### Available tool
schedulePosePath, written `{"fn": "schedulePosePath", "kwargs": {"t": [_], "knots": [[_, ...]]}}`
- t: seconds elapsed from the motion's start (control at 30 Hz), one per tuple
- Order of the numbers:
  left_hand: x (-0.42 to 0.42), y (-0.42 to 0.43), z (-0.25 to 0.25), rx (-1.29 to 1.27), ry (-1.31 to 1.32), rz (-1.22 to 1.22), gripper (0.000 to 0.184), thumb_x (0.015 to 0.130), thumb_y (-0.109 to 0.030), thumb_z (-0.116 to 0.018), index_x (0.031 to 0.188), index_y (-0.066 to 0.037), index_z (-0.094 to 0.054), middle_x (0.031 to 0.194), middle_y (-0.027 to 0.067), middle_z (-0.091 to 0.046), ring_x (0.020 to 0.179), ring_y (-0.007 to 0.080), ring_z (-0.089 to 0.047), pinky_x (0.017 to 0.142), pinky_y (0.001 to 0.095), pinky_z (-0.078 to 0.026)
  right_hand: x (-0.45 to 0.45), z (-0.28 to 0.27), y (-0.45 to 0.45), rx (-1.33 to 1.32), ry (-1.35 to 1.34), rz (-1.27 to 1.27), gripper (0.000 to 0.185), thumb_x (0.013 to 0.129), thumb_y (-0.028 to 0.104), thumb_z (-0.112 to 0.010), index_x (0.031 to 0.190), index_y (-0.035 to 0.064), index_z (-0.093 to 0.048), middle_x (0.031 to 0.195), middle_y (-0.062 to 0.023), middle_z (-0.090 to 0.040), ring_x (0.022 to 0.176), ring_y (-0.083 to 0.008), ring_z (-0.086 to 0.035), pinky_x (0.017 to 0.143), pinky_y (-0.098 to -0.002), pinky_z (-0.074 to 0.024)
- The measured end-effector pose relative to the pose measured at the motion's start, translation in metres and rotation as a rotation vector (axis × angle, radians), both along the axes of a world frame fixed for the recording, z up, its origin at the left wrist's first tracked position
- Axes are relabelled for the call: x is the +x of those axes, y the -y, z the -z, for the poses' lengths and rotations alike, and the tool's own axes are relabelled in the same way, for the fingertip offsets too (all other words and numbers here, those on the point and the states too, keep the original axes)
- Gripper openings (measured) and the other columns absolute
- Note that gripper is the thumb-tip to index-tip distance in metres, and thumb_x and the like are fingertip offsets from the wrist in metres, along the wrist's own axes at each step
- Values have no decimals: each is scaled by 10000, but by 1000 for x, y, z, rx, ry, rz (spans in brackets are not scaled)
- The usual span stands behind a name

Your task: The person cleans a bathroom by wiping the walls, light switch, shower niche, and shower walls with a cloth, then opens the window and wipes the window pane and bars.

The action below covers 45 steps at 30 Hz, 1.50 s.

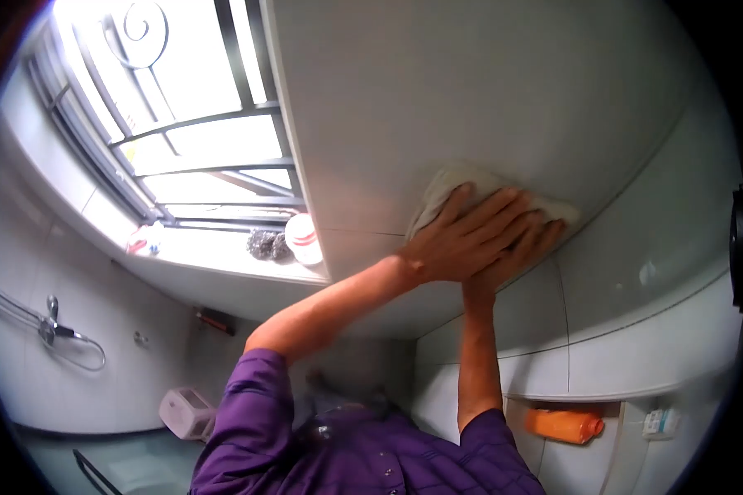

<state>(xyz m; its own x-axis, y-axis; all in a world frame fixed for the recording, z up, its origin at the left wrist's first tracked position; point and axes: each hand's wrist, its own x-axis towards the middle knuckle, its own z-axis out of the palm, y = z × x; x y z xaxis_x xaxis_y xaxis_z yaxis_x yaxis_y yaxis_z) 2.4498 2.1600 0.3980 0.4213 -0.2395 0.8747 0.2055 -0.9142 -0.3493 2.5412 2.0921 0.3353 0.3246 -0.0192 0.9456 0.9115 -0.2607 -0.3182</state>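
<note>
A pale folded cloth [446, 186] lies flat against the light wall tile, near the corner with the adjoining wall. My left hand [462, 235] presses on it with the fingers spread. Partly beneath and to the right of it, my right hand [524, 247] also rests on the cloth, its fingertips near the cloth's right end. The two hands overlap, and the left one covers part of the right one.
A barred window [198, 148] is at upper left. Its sill [198, 252] holds steel scourers [268, 245] and a white tub [303, 239]. A shower mixer [49, 330] is at far left, a pink stool [187, 414] below. An orange bottle [565, 425] lies in a niche.
</note>
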Motion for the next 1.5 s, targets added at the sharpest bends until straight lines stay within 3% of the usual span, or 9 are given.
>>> {"fn": "schedulePosePath", "kwargs": {"t": [0.2,0.23,0.53,0.77,1.07,1.23,1.27,1.4,1.5], "knots": [[-41,-24,-40,-117,194,-91,519,795,-385,-710,1268,-195,-617,1375,99,-560,1258,301,-519,987,561,-348,-15,-61,-38,35,279,38,613,996,508,-545,1441,99,-440,1543,-192,-279,1418,-456,-276,1096,-624,-356],[-57,-27,-35,-134,200,-129,438,882,-328,-605,1273,-130,-616,1413,173,-538,1305,337,-503,983,555,-379,-29,-72,-40,18,350,-3,609,1002,508,-533,1445,101,-438,1530,-184,-298,1414,-448,-287,1091,-616,-369],[-116,-47,113,-350,258,-348,457,915,-253,-583,1362,-156,-575,1464,191,-492,1436,396,-366,1171,656,-147,-67,21,-53,-264,562,-290,421,1004,468,-558,1277,156,-635,1484,-120,-388,1391,-459,-323,1066,-592,-336],[-110,-26,130,-358,27,-322,440,849,-306,-649,1277,-257,-565,1345,85,-542,1300,289,-500,1151,616,-246,-66,82,-15,-396,286,-261,380,1011,357,-585,1283,94,-625,1546,-140,-304,1415,-483,-271,1090,-599,-320],[-140,-34,164,-356,41,-190,455,812,-222,-662,1250,-135,-575,1061,44,-530,1098,224,-565,1112,505,-350,-132,115,-19,-452,98,-131,402,972,302,-643,1265,28,-631,1389,-189,-378,1301,-398,-388,1055,-524,-392],[-200,-45,177,-598,-100,-79,459,812,-250,-637,1252,-126,-589,1034,41,-541,1049,214,-579,1101,575,-310,-187,136,-30,-432,-157,-399,386,961,244,-654,1242,-20,-635,1290,-194,-471,1208,-397,-480,1016,-491,-420],[-207,-49,176,-571,63,-42,404,700,-180,-663,1088,-70,-652,865,28,-493,878,199,-554,994,551,-455,-202,137,-34,-470,-119,-377,389,963,252,-653,1244,-17,-635,1300,-200,-482,1219,-398,-476,1018,-498,-418],[-284,-60,188,-629,21,-189,279,781,-147,-647,1057,-108,-664,852,16,-492,819,184,-553,884,543,-487,-265,147,-45,-623,-81,-412,340,962,205,-661,1243,14,-652,1362,-218,-504,1252,-415,-469,1026,-515,-413],[-352,-73,210,-770,-122,-297,316,831,-183,-622,1140,-124,-658,935,40,-545,921,209,-568,998,540,-418,-316,147,-74,-685,-98,-631,306,941,110,-652,1232,15,-663,1364,-203,-517,1232,-414,-493,1022,-518,-417]]}}
